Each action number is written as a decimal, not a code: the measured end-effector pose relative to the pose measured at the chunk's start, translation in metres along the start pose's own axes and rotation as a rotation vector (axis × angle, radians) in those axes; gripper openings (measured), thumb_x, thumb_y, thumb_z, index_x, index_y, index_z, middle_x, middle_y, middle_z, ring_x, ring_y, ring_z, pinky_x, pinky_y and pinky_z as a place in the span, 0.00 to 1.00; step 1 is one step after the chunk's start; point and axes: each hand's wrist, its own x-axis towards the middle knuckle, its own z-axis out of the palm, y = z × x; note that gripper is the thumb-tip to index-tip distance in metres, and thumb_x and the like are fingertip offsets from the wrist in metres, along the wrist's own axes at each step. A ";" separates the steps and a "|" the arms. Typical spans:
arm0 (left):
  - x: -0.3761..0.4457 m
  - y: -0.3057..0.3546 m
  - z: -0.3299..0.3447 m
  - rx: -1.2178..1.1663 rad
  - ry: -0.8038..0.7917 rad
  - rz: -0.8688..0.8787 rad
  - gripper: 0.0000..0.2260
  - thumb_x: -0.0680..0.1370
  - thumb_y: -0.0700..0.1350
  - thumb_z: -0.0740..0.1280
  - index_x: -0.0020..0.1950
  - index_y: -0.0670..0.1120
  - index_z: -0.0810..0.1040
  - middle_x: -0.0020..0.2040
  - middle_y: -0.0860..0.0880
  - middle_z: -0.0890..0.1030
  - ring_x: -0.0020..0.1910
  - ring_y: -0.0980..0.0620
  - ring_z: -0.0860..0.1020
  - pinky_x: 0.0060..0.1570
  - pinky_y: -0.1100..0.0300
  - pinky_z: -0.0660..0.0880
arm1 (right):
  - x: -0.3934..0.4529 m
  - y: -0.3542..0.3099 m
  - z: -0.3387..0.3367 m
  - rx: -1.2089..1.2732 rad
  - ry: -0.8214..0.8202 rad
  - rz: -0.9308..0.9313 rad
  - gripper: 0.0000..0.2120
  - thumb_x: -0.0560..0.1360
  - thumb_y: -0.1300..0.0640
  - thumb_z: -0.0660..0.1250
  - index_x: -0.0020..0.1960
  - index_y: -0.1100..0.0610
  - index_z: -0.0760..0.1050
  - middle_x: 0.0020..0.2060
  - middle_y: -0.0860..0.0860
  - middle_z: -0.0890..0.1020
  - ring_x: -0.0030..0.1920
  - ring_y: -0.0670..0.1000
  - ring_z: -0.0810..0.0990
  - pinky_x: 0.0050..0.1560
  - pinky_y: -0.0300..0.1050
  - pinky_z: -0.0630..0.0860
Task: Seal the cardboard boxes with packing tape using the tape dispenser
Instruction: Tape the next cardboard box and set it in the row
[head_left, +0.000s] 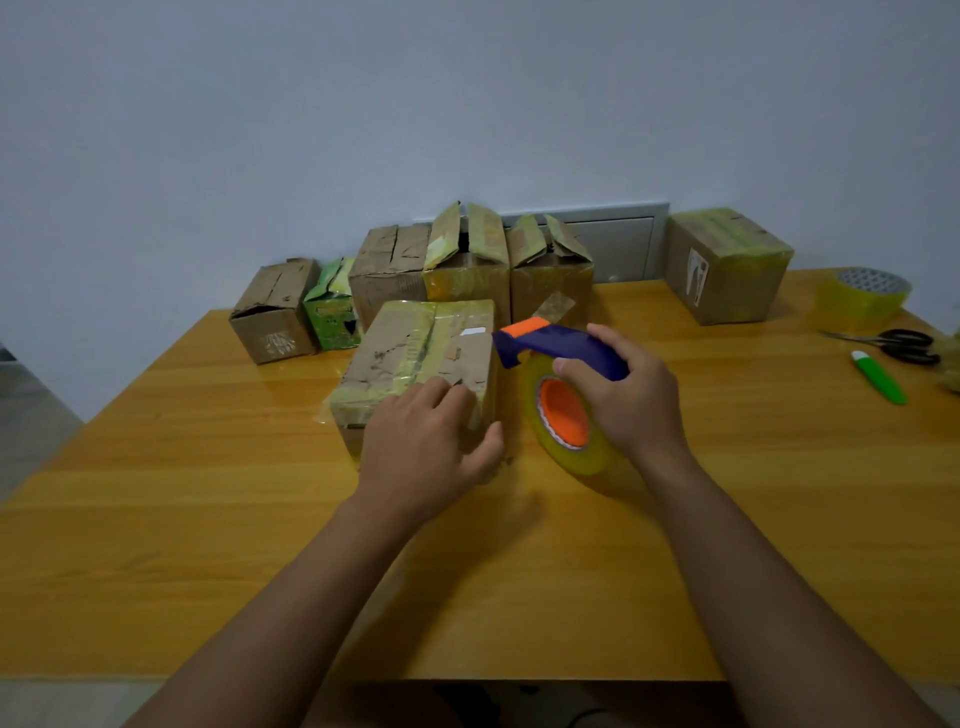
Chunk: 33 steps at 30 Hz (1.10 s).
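Two hands: left (423, 447) flat on taped box (415, 364), right (623, 395) gripping purple-orange tape dispenser (558, 358).

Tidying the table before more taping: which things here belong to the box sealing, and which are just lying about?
In use: tape dispenser in right hand; taped box under left hand; open boxes behind.

Lying about: spare tape roll, scissors, green cutter, green carton.
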 end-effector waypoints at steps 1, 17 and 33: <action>0.001 0.004 0.003 0.031 0.011 -0.031 0.20 0.75 0.64 0.60 0.47 0.48 0.79 0.41 0.51 0.77 0.38 0.52 0.74 0.34 0.59 0.65 | -0.002 0.000 0.006 -0.001 0.022 -0.005 0.28 0.71 0.46 0.74 0.69 0.50 0.74 0.58 0.45 0.79 0.52 0.43 0.77 0.43 0.27 0.71; -0.002 -0.006 0.013 -0.048 0.096 0.010 0.14 0.77 0.51 0.60 0.50 0.45 0.82 0.44 0.47 0.80 0.41 0.46 0.77 0.38 0.58 0.65 | -0.028 0.013 0.013 0.034 0.091 -0.105 0.29 0.73 0.47 0.73 0.71 0.50 0.70 0.55 0.42 0.73 0.49 0.34 0.74 0.43 0.30 0.73; -0.023 -0.012 0.031 -0.062 0.202 0.098 0.08 0.79 0.41 0.66 0.55 0.39 0.81 0.59 0.41 0.81 0.59 0.42 0.79 0.55 0.49 0.76 | -0.029 0.016 0.014 0.064 0.085 -0.118 0.29 0.72 0.48 0.73 0.71 0.50 0.70 0.55 0.42 0.73 0.49 0.32 0.74 0.42 0.29 0.73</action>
